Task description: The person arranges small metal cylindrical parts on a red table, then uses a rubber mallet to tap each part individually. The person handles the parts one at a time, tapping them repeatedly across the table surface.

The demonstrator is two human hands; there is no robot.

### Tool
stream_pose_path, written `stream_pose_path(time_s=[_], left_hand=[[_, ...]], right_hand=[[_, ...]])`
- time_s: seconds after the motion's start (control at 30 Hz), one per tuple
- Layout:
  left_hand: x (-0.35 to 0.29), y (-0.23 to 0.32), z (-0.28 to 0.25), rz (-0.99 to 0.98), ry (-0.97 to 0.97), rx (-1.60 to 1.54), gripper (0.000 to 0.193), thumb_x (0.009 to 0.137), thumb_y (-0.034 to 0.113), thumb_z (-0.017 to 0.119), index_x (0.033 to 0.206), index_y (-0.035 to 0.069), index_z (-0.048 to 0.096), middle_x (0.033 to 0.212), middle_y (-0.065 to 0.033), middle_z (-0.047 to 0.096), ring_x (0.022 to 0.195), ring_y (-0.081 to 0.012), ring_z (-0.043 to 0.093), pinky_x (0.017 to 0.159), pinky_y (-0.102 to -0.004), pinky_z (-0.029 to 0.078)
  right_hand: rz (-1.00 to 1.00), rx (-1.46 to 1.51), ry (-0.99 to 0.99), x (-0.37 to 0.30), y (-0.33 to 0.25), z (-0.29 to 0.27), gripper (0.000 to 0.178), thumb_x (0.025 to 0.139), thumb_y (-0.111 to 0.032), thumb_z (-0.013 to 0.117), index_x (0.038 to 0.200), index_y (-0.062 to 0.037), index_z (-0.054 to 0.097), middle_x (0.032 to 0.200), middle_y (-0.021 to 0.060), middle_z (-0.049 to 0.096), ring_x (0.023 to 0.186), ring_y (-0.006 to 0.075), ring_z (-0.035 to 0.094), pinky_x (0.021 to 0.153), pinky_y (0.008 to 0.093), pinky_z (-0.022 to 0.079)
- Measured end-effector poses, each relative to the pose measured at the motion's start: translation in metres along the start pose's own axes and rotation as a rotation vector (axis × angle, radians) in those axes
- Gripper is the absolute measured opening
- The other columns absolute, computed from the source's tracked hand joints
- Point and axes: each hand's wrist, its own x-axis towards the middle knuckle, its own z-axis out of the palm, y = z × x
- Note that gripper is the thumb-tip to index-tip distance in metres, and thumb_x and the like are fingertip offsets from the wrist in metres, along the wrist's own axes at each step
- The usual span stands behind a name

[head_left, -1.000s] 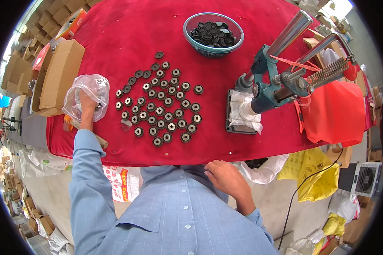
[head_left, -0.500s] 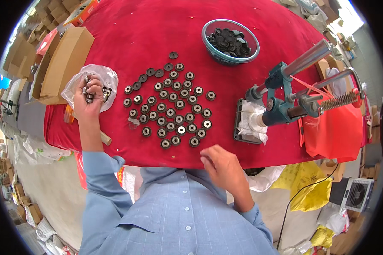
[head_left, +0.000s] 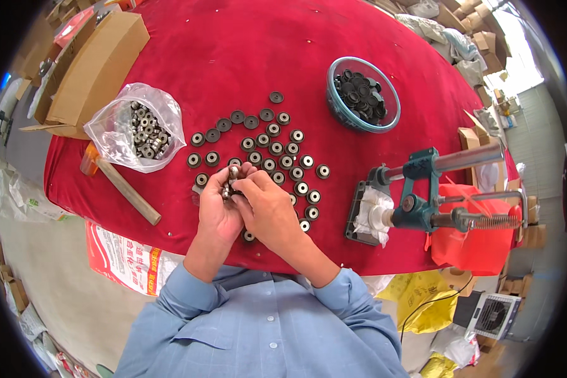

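Observation:
My left hand (head_left: pixel 215 214) is cupped palm up around several small shiny metal bearings (head_left: pixel 234 172). Over it, the fingers of my right hand (head_left: pixel 269 206) pinch at these bearings, hiding some of them. Both hands are above the near part of a spread of round black wheels with metal bearings in their centres (head_left: pixel 263 140). At the far side of the spread lie several black discs (head_left: pixel 237 117) with no metal centre. Left of them, a clear plastic bag (head_left: pixel 102 133) stands open with many loose bearings (head_left: pixel 146 131) inside.
A hammer with a wooden handle (head_left: pixel 130 193) lies beside the bag, near a cardboard box (head_left: pixel 101 69). A clear bowl (head_left: pixel 341 117) of black discs stands at the far right. Nearer, a green hand press (head_left: pixel 416 205) rests on the red cloth (head_left: pixel 233 50), beside a red bag (head_left: pixel 472 249).
My left hand has come out of the plastic bag with bearings and moved right, over the wheels. My right hand has moved up and left to meet it. The view has shifted slightly.

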Motion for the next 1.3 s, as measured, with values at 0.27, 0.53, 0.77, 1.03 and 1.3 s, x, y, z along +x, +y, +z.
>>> stream_pose_path(time_s=[0.27, 0.53, 0.77, 1.03, 1.3], left_hand=[[-0.009, 0.053, 0.005, 0.039, -0.094, -0.076, 0.020, 0.113, 0.017, 0.059, 0.117, -0.002, 0.062, 0.109, -0.0153, 0.068, 0.093, -0.0231, 0.065, 0.076, -0.0348, 0.057], [-0.045, 0.078, -0.012, 0.065, -0.035, 0.137, 0.026, 0.117, 0.029, 0.056, 0.115, 0.004, 0.065, 0.089, -0.0038, 0.056, 0.067, -0.0085, 0.044, 0.054, -0.0225, 0.036], [-0.059, 0.073, -0.026, 0.072, 0.029, 0.221, 0.026, 0.117, 0.030, 0.056, 0.113, 0.006, 0.065, 0.089, -0.0024, 0.057, 0.067, -0.0073, 0.045, 0.053, -0.0219, 0.035], [-0.063, 0.061, -0.027, 0.013, 0.078, 0.228, 0.027, 0.118, 0.030, 0.052, 0.113, 0.006, 0.063, 0.088, -0.0015, 0.053, 0.067, -0.0076, 0.043, 0.053, -0.0224, 0.034], [-0.051, 0.058, -0.026, 0.006, 0.026, 0.247, 0.026, 0.116, 0.030, 0.058, 0.115, 0.005, 0.065, 0.091, -0.0031, 0.058, 0.068, -0.0078, 0.047, 0.054, -0.0218, 0.037]], right_hand=[[0.397, 0.051, 0.427, 0.004, 0.033, -0.113, 0.021, 0.096, 0.003, 0.076, 0.116, -0.0027, 0.074, 0.101, 0.0098, 0.073, 0.083, 0.0148, 0.072, 0.072, 0.0294, 0.058], [0.381, -0.041, 0.115, -0.050, 0.018, -0.069, 0.023, 0.091, 0.007, 0.077, 0.112, -0.0023, 0.075, 0.102, 0.0088, 0.072, 0.079, 0.0161, 0.072, 0.068, 0.0298, 0.058], [0.340, -0.361, -0.038, -0.061, 0.021, -0.049, 0.031, 0.086, 0.000, 0.082, 0.115, -0.0067, 0.076, 0.098, 0.0073, 0.071, 0.075, 0.0191, 0.070, 0.068, 0.0335, 0.056], [0.266, -0.629, -0.124, -0.063, 0.023, -0.030, 0.029, 0.086, -0.016, 0.084, 0.114, -0.0155, 0.077, 0.101, 0.0026, 0.071, 0.091, 0.0225, 0.068, 0.079, 0.0414, 0.047], [0.312, -0.588, -0.163, -0.062, 0.024, -0.031, 0.029, 0.087, -0.014, 0.083, 0.116, -0.0125, 0.077, 0.103, 0.0046, 0.071, 0.092, 0.0247, 0.071, 0.079, 0.0417, 0.048]])
